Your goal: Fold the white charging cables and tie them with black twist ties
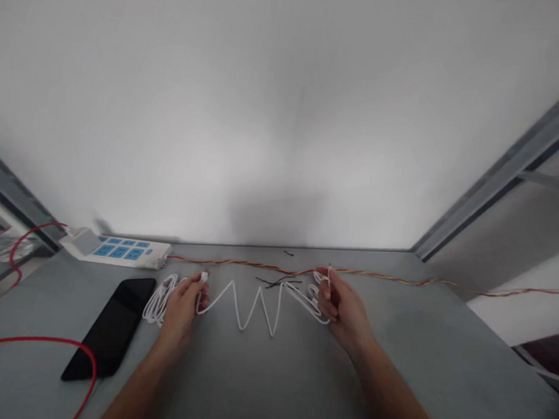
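Cable (260, 290) in white zigzag across grey surface (271, 388): plug (204, 276) pinched in grip of left hand (182, 308), looped end held fast by right hand (344, 306), apparently spread apart to stop folds tangling; coiled cord (159, 300) beside left hand, near phone (112, 327).

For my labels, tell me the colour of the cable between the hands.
The cable is white, best seen in head view.

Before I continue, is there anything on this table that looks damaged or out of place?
I see no clear damage or spill. It looks untidy, though: in this view, the red cord crosses the black phone, and thin dark strands lie loose by the white cable, perhaps discarded ties.
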A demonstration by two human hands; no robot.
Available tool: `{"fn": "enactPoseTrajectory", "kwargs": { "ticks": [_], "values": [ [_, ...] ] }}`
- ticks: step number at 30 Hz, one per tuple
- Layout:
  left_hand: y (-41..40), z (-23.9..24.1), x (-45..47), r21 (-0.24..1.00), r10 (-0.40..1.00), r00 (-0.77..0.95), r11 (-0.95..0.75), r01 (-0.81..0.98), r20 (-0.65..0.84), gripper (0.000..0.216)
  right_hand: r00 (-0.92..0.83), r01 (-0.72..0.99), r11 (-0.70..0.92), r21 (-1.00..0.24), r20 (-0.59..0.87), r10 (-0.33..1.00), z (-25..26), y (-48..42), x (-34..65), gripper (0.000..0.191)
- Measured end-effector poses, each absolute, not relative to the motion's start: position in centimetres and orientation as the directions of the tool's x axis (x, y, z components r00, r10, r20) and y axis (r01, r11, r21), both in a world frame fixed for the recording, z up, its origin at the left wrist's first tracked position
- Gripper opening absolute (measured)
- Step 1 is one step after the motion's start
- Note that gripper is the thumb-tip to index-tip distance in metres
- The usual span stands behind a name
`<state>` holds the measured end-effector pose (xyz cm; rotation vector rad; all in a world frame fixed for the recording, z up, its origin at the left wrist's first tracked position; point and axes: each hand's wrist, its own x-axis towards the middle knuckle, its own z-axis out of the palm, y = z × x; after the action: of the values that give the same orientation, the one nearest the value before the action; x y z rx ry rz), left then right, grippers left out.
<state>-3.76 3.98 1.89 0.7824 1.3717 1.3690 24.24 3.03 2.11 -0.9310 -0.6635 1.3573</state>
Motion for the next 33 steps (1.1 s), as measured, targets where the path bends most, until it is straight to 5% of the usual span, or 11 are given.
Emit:
{"fn": "enactPoseTrajectory", "kwargs": {
  "ticks": [2,5,8,11,16,21,27,33],
  "values": [
    [4.0,2.2,-4.0,0.980,0.941,-0.296,0.125,-0.152,-0.166,0.045,0.140,-0.493,-0.019,-0.870,-0.100,0.985,2.0,3.0,24.2,0.038],
    [3.4,2.2,-3.5,0.974,0.972,-0.223,0.117,0.193,-0.072,0.044,0.091,-0.516,-0.032,-0.856,-0.092,0.992,2.1,2.7,23.6,0.035],
    [2.0,1.9,-1.6,0.850,1.000,-0.022,0.013,0.527,-0.002,0.040,-0.021,-0.565,-0.088,-0.820,-0.092,0.995,1.9,2.0,22.5,0.035],
    [0.7,1.4,0.6,0.752,0.987,0.144,-0.040,0.658,-0.073,0.051,-0.152,-0.577,-0.163,-0.800,-0.091,0.984,1.3,1.2,21.1,0.038],
    [0.3,0.7,1.9,0.627,0.983,0.162,-0.074,0.776,-0.084,0.049,-0.284,-0.539,-0.201,-0.818,-0.048,0.958,0.6,0.3,19.9,0.038],
    [0.6,0.8,1.2,0.547,0.974,0.208,-0.125,0.827,-0.091,0.028,-0.238,-0.366,-0.174,-0.914,-0.089,0.967,1.1,0.9,20.7,0.041],
    [1.0,0.8,0.2,0.557,0.975,0.224,-0.185,0.810,-0.002,0.028,-0.158,-0.005,-0.182,-0.983,-0.179,0.971,1.6,2.1,22.3,0.044],
    [1.5,0.7,-0.7,0.694,0.984,0.176,-0.151,0.704,0.036,0.036,0.004,-0.097,-0.064,-0.993,-0.065,0.998,0.5,2.7,22.9,0.042]
  ]
}}
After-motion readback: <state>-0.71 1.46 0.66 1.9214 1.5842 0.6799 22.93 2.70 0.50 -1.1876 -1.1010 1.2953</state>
